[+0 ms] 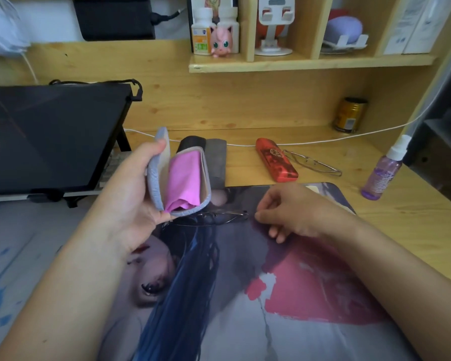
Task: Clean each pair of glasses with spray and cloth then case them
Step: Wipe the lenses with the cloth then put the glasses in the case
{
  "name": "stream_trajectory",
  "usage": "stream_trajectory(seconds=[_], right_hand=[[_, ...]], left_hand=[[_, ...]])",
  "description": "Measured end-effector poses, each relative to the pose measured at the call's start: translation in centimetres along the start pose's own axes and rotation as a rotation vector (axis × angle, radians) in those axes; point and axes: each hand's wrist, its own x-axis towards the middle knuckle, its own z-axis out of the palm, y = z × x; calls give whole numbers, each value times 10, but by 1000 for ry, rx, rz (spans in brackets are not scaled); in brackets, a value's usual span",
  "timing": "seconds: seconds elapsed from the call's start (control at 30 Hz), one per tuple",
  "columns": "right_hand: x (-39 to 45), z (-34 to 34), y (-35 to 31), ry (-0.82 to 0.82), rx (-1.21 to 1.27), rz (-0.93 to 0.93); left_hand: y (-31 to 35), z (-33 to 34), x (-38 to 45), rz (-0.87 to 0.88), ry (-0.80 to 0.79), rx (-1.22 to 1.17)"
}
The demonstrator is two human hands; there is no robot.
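My left hand (pixel 130 194) grips an open grey-blue glasses case (pixel 156 178) above the desk mat, and a pink cloth (pixel 184 178) lies folded inside it. Under the case a thin dark-framed pair of glasses (pixel 214 217) lies on the printed mat (pixel 297 282). My right hand (pixel 292 212) hovers just right of those glasses with its fingers loosely curled, fingertips close to the frame's end; I cannot tell whether they touch it. Farther back lie a red case (pixel 275 160), shut, and a second wire-framed pair (pixel 313 161) beside it. A purple spray bottle (pixel 383 173) stands at the right.
A black case and a grey case (pixel 216 162) lie behind the open case. A closed laptop on a stand (pixel 50 136) fills the left. A white cable (pixel 323 140) runs along the desk's back, a tin can (pixel 349 114) stands in the corner, and shelves hang above.
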Motion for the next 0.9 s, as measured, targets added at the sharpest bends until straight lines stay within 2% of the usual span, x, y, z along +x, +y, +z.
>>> stream_trajectory(seconds=[0.33, 0.67, 0.9], right_hand=[[2, 17, -11, 30, -69, -64], [6, 16, -14, -2, -242, -109], [4, -7, -4, -4, -276, -44]], left_hand=[[-2, 2, 0, 20, 0, 49], [-1, -1, 2, 37, 33, 27], [2, -9, 5, 43, 32, 4]])
